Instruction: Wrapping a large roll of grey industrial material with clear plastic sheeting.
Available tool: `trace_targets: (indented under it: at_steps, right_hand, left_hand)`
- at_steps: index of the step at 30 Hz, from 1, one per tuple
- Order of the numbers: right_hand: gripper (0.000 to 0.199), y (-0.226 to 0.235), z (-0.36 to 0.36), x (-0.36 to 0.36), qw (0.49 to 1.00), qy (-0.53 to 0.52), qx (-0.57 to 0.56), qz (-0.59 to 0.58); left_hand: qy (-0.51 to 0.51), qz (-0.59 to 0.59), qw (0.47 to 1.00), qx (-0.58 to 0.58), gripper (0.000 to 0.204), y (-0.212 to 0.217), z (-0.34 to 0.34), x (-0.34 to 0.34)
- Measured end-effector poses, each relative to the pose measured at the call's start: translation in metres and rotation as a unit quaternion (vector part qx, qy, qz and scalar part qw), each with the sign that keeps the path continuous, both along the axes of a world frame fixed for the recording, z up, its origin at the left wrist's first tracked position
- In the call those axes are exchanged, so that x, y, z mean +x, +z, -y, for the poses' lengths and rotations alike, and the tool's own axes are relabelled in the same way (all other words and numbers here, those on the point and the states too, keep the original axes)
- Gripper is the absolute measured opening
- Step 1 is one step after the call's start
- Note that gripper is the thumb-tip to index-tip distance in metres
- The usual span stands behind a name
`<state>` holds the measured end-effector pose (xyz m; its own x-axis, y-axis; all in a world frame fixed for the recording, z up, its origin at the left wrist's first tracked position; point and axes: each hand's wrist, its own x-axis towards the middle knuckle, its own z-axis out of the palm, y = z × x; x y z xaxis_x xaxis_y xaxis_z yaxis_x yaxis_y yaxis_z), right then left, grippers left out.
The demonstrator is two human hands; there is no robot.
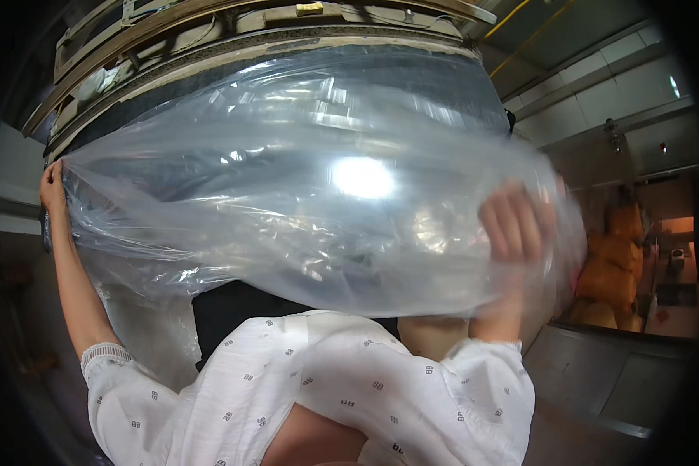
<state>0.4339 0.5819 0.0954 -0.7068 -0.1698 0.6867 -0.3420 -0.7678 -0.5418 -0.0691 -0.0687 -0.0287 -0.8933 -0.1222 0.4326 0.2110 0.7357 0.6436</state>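
Note:
A large clear plastic sheet (272, 194), wrinkled and glossy, stretches across in front of me from left to right. It billows up in the middle and reflects a bright light. At its far left corner, my left hand (53, 188) is closed in a pinch on the gathered edge. My right hand (512, 223) shows through the film on the right side, slightly blurred. Its fingers are curled into the plastic, and film also covers part of the forearm. Beneath the sheet lies a dark flat surface (450, 81), seen at the back.
Wooden rails (171, 35) run along the far side, with a small yellow object (309, 9) on them. A white crumpled item (97, 83) lies at the back left. Orange-brown bundles (613, 264) stand at the right. Black cloth (245, 314) is just in front of me.

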Motion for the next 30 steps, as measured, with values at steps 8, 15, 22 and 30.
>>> trace_targets:
  at_steps: [8, 15, 22, 30]
  right_hand:
    - [0.050, -0.046, -0.019, -0.010, 0.729, -0.332, -0.263, 0.538]
    - [0.034, -0.014, -0.043, -0.023, 0.815, -0.409, 0.085, 0.402]
    - [0.018, -0.071, -0.096, 0.015, 0.516, -0.379, 0.570, 0.514]
    - [0.039, -0.031, -0.106, -0.102, 0.469, -0.580, 0.617, 0.252]
  left_hand:
    - [-0.006, 0.029, 0.999, -0.046, 0.037, -0.011, 0.048, 0.024]
    - [0.028, 0.015, 0.989, -0.146, 0.040, -0.009, 0.081, 0.020]
    - [0.006, 0.007, 0.996, -0.094, 0.035, -0.011, 0.055, 0.039]
    - [-0.004, -0.008, 0.993, -0.120, 0.035, -0.002, 0.056, 0.050]
